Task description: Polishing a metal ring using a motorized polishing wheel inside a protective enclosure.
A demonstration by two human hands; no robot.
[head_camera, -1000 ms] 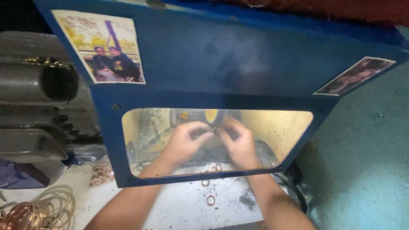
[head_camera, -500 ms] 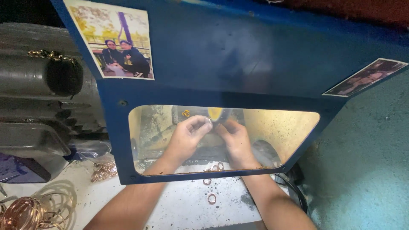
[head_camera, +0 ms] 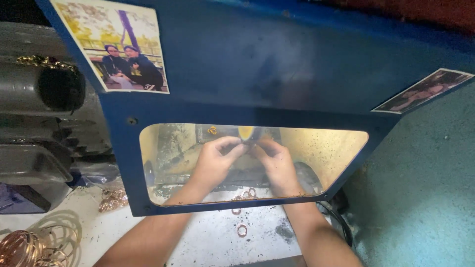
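Both my hands reach under a blue shield (head_camera: pixel 277 74) and show through its clear yellowish window (head_camera: pixel 336 148). My left hand (head_camera: pixel 215 160) and my right hand (head_camera: pixel 274 160) meet fingertip to fingertip, pinching a small piece just below a yellow part of the machine (head_camera: pixel 246 131). The piece is too small and hidden by fingers to name. Several small copper-coloured rings (head_camera: pixel 246 194) lie on the white bench under my wrists, one more ring (head_camera: pixel 242 230) nearer to me.
Two photographs are stuck on the shield, one at upper left (head_camera: pixel 116 47), one at right (head_camera: pixel 420 91). A grey machine body (head_camera: pixel 34 99) stands at the left. Coils of copper-coloured wire (head_camera: pixel 29 244) lie at lower left. A teal wall (head_camera: pixel 425 198) is at the right.
The view has shifted slightly, so the shield sits a little further right and lower. My hands stay together at the same spot behind the window.
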